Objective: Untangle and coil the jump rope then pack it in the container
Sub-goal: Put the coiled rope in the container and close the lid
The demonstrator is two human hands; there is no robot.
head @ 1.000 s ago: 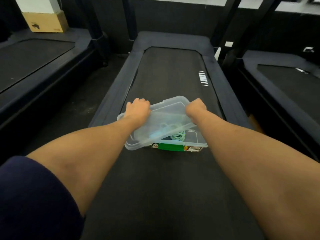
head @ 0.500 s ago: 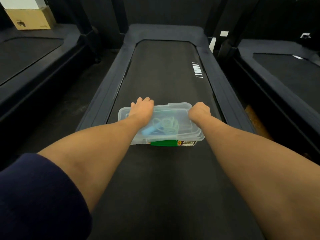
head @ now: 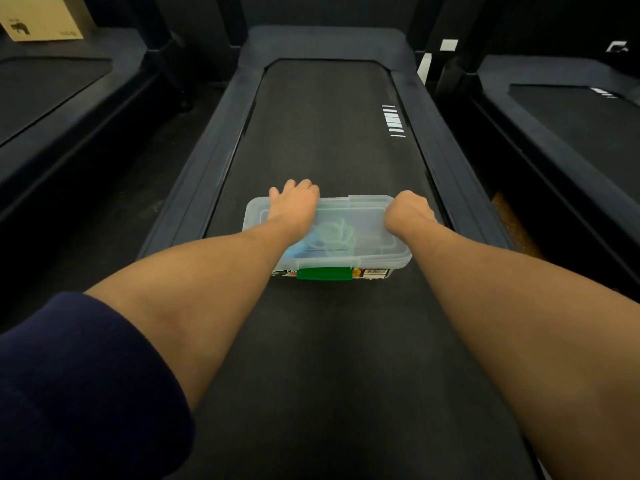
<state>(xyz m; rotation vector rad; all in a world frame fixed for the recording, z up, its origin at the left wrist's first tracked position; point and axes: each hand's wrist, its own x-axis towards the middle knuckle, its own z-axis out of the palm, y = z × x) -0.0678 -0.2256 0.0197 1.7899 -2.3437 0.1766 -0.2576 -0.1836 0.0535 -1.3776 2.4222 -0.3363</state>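
A clear plastic container (head: 381,268) with a green front latch (head: 323,273) stands on the treadmill belt (head: 318,341). Its clear lid (head: 367,216) lies flat on top. Through the lid I see the coiled pale green jump rope (head: 334,233) and a blue handle (head: 294,251). My left hand (head: 294,202) rests on the lid's far left part, fingers bent over the far edge. My right hand (head: 407,211) grips the lid's far right corner with curled fingers.
Dark side rails (head: 214,161) run along both sides of the belt. More treadmills stand to the left (head: 45,88) and right (head: 571,119). A cardboard box (head: 41,19) sits at the far left. White stripes (head: 394,121) mark the belt.
The lid was tilted above the container a second ago; it has come down flat onto the container, and both hands have stayed on it.
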